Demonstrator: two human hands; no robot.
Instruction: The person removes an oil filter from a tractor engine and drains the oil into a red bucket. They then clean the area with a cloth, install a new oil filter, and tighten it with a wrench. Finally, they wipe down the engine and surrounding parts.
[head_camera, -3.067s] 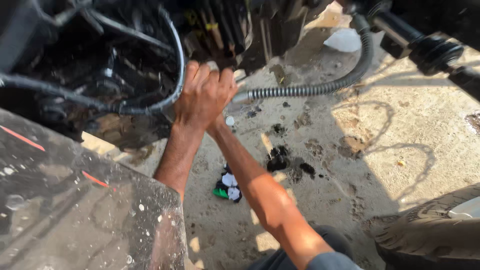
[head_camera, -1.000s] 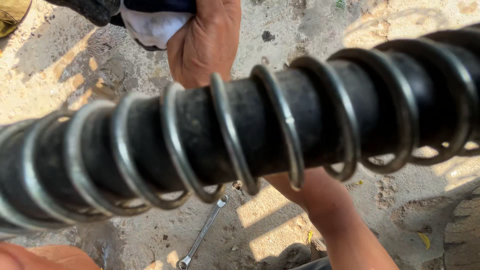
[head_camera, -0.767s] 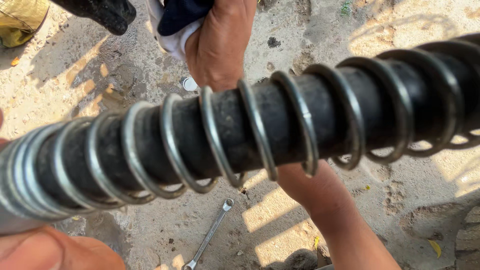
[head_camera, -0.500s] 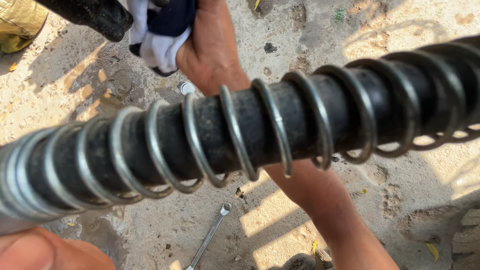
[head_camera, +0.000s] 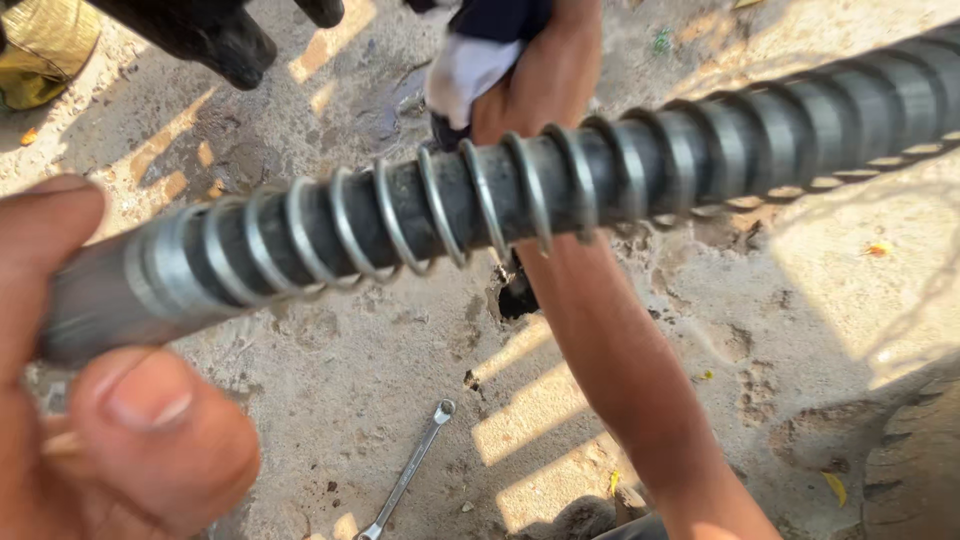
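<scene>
A black rubber hose wrapped in a steel coil spring runs across the view from lower left to upper right. My left hand grips its near end close to the camera, thumb in front. My right hand is behind the hose near the top middle, holding a white and dark blue rag against it. My right forearm reaches up from the bottom edge.
A metal spanner lies on the dusty concrete ground. A dark oily patch marks the ground under the hose. Black machine parts hang at the top left, next to a yellowish object.
The view went from a machine underside to the coiled hose held close. Over the last second the hose end slid rightward and my left thumb came into view; the rag hand stayed behind it.
</scene>
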